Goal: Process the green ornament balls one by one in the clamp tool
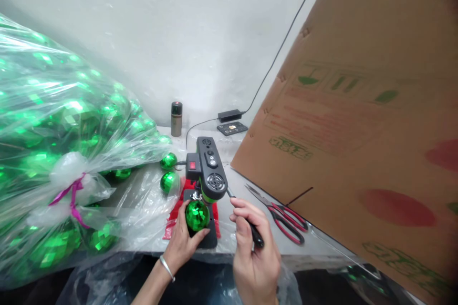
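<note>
My left hand (181,239), with a bangle at its wrist, has thumb and fingers around a shiny green faceted ball (197,215). The ball sits over the black base of a small bench machine (212,167), under its head. This machine has a red switch on a side box and round vents on top. At its right, my right hand (255,252) is closed on a black lever handle (256,237). Red material (174,219) lies beneath the base. Two more green balls (169,182) rest to the machine's left.
A large clear bag of green balls (67,119), tied with purple ribbon (73,195), fills the left. Red-handled scissors (282,217) lie on the right beside a big cardboard box (358,105). Behind stand a bottle (176,119), a phone (232,128) and a power adapter (230,115).
</note>
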`<action>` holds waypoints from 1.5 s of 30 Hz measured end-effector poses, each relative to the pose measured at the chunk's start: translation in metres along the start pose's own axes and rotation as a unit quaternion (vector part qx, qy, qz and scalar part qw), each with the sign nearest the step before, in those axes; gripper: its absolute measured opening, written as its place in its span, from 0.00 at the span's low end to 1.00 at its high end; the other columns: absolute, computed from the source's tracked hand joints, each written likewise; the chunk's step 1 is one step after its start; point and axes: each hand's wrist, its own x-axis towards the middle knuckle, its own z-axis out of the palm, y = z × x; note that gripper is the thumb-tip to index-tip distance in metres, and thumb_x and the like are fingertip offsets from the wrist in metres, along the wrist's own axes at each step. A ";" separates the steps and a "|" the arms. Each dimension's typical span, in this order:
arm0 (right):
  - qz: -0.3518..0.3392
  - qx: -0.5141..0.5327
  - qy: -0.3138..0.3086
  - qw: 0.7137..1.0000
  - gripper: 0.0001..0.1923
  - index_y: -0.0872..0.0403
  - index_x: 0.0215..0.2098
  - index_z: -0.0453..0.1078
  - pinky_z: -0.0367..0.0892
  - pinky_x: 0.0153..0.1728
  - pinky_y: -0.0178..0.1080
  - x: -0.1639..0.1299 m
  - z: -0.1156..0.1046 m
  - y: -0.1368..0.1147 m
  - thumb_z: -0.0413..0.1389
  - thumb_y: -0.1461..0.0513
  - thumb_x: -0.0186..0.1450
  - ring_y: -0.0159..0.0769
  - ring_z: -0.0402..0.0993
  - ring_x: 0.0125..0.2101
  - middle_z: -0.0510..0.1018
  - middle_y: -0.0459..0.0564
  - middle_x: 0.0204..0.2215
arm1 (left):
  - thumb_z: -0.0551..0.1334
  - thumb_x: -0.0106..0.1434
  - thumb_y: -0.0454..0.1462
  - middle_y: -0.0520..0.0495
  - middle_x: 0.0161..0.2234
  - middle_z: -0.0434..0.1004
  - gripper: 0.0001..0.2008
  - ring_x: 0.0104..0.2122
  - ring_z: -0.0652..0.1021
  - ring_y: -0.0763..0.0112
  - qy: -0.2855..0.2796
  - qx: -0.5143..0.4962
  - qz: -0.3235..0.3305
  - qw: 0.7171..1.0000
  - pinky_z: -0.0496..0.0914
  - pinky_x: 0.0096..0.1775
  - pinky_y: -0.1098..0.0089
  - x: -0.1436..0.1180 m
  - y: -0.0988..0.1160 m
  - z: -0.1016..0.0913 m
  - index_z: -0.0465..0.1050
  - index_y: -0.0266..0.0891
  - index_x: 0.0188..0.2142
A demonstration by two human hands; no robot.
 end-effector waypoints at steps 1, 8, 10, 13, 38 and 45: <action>0.002 0.000 0.002 1.000 0.09 0.51 0.41 0.73 0.78 0.35 0.34 0.000 0.000 0.000 0.52 0.60 0.77 0.35 0.84 0.41 0.85 0.52 0.41 | 0.71 0.60 0.48 0.28 0.65 0.69 0.41 0.66 0.72 0.40 0.003 0.007 0.005 1.000 0.67 0.66 0.40 -0.002 -0.002 0.003 0.58 0.38 0.66; 0.016 0.002 -0.006 1.000 0.08 0.50 0.42 0.73 0.77 0.36 0.34 -0.003 -0.001 0.000 0.52 0.60 0.77 0.35 0.83 0.42 0.84 0.51 0.43 | 0.69 0.63 0.44 0.22 0.66 0.65 0.39 0.67 0.69 0.36 0.027 0.073 0.060 0.995 0.67 0.64 0.35 -0.006 -0.017 0.020 0.54 0.36 0.67; 0.016 0.005 -0.004 1.000 0.09 0.51 0.42 0.73 0.77 0.36 0.34 -0.003 -0.001 0.000 0.52 0.60 0.77 0.35 0.83 0.42 0.84 0.52 0.43 | 0.70 0.64 0.44 0.23 0.66 0.66 0.39 0.67 0.70 0.36 0.033 0.091 0.077 0.992 0.68 0.64 0.35 -0.005 -0.018 0.022 0.54 0.37 0.67; 0.018 0.006 -0.003 1.000 0.09 0.51 0.42 0.73 0.77 0.36 0.35 -0.002 -0.001 -0.001 0.52 0.60 0.77 0.35 0.83 0.41 0.84 0.52 0.42 | 0.71 0.63 0.43 0.26 0.65 0.67 0.39 0.67 0.70 0.37 0.043 0.112 0.089 0.989 0.69 0.63 0.36 -0.002 -0.017 0.024 0.54 0.39 0.67; 0.010 -0.004 -0.010 1.000 0.09 0.50 0.42 0.73 0.76 0.38 0.33 0.001 -0.001 -0.001 0.52 0.59 0.77 0.32 0.83 0.39 0.84 0.49 0.42 | 0.71 0.61 0.42 0.27 0.65 0.69 0.40 0.66 0.72 0.39 -0.017 0.112 0.080 0.990 0.69 0.64 0.37 0.003 -0.016 0.008 0.55 0.37 0.67; -0.044 -0.004 -0.021 0.999 0.09 0.51 0.37 0.70 0.75 0.42 0.32 0.008 -0.004 0.000 0.52 0.64 0.76 0.31 0.82 0.40 0.82 0.48 0.38 | 0.72 0.54 0.42 0.33 0.61 0.74 0.40 0.62 0.76 0.43 -0.060 0.077 0.047 0.994 0.71 0.63 0.40 0.017 0.004 0.006 0.61 0.39 0.63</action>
